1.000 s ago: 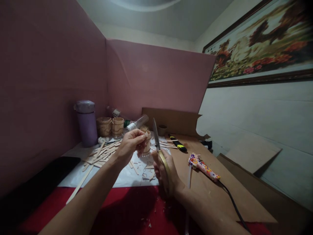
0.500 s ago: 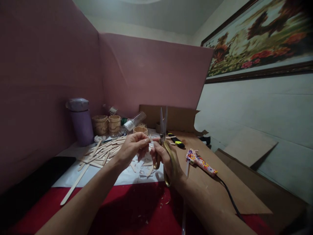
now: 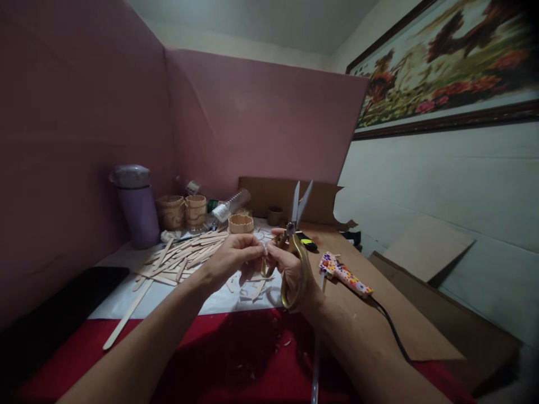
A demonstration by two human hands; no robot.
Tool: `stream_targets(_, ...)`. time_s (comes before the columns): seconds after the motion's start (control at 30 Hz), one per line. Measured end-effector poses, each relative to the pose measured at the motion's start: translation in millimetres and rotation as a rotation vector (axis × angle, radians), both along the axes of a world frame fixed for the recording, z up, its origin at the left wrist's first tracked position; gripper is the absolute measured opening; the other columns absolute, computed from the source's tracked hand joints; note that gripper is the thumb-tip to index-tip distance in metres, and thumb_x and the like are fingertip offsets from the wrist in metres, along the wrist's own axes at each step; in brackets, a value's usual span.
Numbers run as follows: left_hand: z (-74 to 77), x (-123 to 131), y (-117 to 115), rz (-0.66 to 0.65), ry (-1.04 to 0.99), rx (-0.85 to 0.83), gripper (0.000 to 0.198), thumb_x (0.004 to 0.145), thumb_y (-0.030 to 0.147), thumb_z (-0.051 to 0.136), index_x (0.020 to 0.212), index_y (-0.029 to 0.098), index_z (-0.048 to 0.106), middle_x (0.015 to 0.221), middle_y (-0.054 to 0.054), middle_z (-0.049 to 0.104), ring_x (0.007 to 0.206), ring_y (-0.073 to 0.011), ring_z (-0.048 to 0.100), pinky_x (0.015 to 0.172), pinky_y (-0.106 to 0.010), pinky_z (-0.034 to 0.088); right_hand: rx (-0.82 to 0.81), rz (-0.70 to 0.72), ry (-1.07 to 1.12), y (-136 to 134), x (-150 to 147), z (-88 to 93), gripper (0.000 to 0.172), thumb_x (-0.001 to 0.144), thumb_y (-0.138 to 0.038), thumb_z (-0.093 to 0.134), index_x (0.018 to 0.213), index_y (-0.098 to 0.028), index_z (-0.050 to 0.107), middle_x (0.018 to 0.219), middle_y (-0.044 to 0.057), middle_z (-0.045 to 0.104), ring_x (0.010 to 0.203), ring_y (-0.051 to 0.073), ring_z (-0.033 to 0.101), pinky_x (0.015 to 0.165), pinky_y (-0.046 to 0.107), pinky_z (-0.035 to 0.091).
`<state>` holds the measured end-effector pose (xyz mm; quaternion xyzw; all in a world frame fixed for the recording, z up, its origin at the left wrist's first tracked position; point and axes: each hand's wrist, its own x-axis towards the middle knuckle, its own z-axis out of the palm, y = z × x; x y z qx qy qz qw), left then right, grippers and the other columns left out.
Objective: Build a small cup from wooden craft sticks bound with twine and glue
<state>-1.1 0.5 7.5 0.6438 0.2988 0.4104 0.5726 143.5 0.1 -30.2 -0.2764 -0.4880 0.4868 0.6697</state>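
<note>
My right hand grips gold-handled scissors, blades pointing up and slightly apart. My left hand is pinched shut on a tiny pale piece, its fingertips meeting the right hand's fingertips just left of the scissors. Below both hands lies a white sheet scattered with wooden craft sticks and small offcuts. A small round stick cup stands on the sheet behind the hands.
A purple flask, two stick cups and a clear bottle stand at the back left. A patterned glue gun with a black cord lies on brown cardboard to the right. Pink boards wall the back and left.
The left hand left the stick cup, which now stands on the sheet, and came to meet the right hand. The scissors swung upright to the right and their blades parted.
</note>
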Motion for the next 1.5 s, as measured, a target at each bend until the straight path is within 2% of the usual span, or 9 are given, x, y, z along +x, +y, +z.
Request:
stream_targets(0.23, -9.2, 0, 4, -0.265, -0.198, -0.323, 0.024, 0.082, 0.031, 0.066, 0.072, 0.009, 0.063, 0.055, -0.004, 0.06, 0.034, -0.0071, 0.049, 0.03, -0.015, 0.033, 0.062, 0.031, -0.021, -6, 1, 5.7, 0.039, 0.074, -0.027, 0.071, 0.108, -0.026, 0.052, 0.079, -0.006, 0.059, 0.059, 0.011, 0.058, 0.059, 0.027, 0.049)
stream_targets(0.4, -10.8, -1, 9, -0.219, -0.309, -0.523, 0.008, 0.079, 0.016, 0.069, 0.077, 0.009, 0.066, 0.055, -0.002, 0.059, 0.037, -0.004, 0.049, 0.033, -0.011, 0.033, 0.087, -0.008, -0.041, -7, 2, 5.8, 0.036, 0.074, -0.026, 0.07, 0.107, -0.025, 0.055, 0.083, -0.003, 0.061, 0.07, 0.013, 0.06, 0.067, 0.028, 0.049)
stream_targets(0.5, -10.0, -1, 9, -0.164, -0.323, -0.468, 0.009, 0.077, 0.016, 0.071, 0.08, 0.008, 0.068, 0.058, -0.003, 0.061, 0.042, -0.0051, 0.054, 0.037, -0.011, 0.038, 0.045, -0.024, 0.022, -6, 1, 5.1, 0.038, 0.073, -0.026, 0.068, 0.109, -0.025, 0.053, 0.081, -0.004, 0.06, 0.066, 0.014, 0.058, 0.065, 0.029, 0.049)
stream_targets(0.67, -7.0, 3, 5, -0.096, -0.219, -0.26, 0.026, 0.072, 0.028, 0.077, 0.063, 0.01, 0.061, 0.052, -0.001, 0.059, 0.034, -0.0063, 0.048, 0.03, -0.015, 0.033, 0.011, -0.039, -0.032, -3, 1, 3.4, 0.036, 0.074, -0.029, 0.068, 0.107, -0.024, 0.053, 0.072, -0.005, 0.057, 0.058, 0.013, 0.055, 0.056, 0.028, 0.047)
stream_targets(1.1, -11.2, 6, 3, -0.052, -0.123, -0.159, 0.03, 0.069, 0.036, 0.079, 0.065, 0.011, 0.062, 0.051, -0.002, 0.059, 0.038, -0.0087, 0.052, 0.035, -0.018, 0.039, 0.008, -0.112, -0.07, -6, 0, 9.0, 0.038, 0.07, -0.03, 0.071, 0.103, -0.021, 0.055, 0.064, -0.007, 0.056, 0.05, 0.01, 0.052, 0.048, 0.023, 0.044)
stream_targets(1.2, -7.8, 5, 4, 0.057, -0.129, -0.118, 0.031, 0.064, 0.036, 0.081, 0.064, 0.013, 0.06, 0.053, -0.003, 0.062, 0.041, -0.0115, 0.055, 0.036, -0.02, 0.04, -0.093, -0.125, -0.189, -2, 5, 10.5, 0.039, 0.073, -0.048, 0.07, 0.097, -0.019, 0.058, 0.055, -0.007, 0.054, 0.041, 0.01, 0.047, 0.039, 0.02, 0.038)
stream_targets(1.3, 1.0, -1, 8, 0.334, -0.199, 0.032, 0.029, 0.06, 0.032, 0.082, 0.065, 0.012, 0.061, 0.059, -0.005, 0.066, 0.046, -0.0129, 0.059, 0.04, -0.022, 0.044, -0.171, -0.157, -0.434, 13, 16, 6.0, 0.047, 0.074, -0.06, 0.065, 0.094, -0.018, 0.061, 0.055, -0.002, 0.059, 0.041, 0.012, 0.051, 0.035, 0.02, 0.035)
stream_targets(1.4, 9.2, -10, 15, 0.588, -0.286, 0.162, 0.024, 0.059, 0.027, 0.079, 0.064, 0.012, 0.061, 0.059, -0.005, 0.066, 0.049, -0.0132, 0.06, 0.043, -0.022, 0.047, -0.129, -0.337, -0.831, 29, 27, -0.3, 0.035, 0.078, -0.045, 0.065, 0.097, -0.016, 0.065, 0.075, 0.004, 0.071, 0.061, 0.017, 0.065, 0.048, 0.023, 0.045)
stream_targets(1.5, 11.4, -17, 23, 0.702, -0.351, 0.169, 0.022, 0.055, 0.023, 0.078, 0.064, 0.012, 0.06, 0.056, -0.002, 0.064, 0.046, -0.0119, 0.057, 0.041, -0.022, 0.046, -0.16, -0.506, -1.114, 34, 30, -1.4, 0.03, 0.073, -0.025, 0.065, 0.101, -0.014, 0.068, 0.092, 0.01, 0.074, 0.081, 0.023, 0.07, 0.066, 0.029, 0.051)
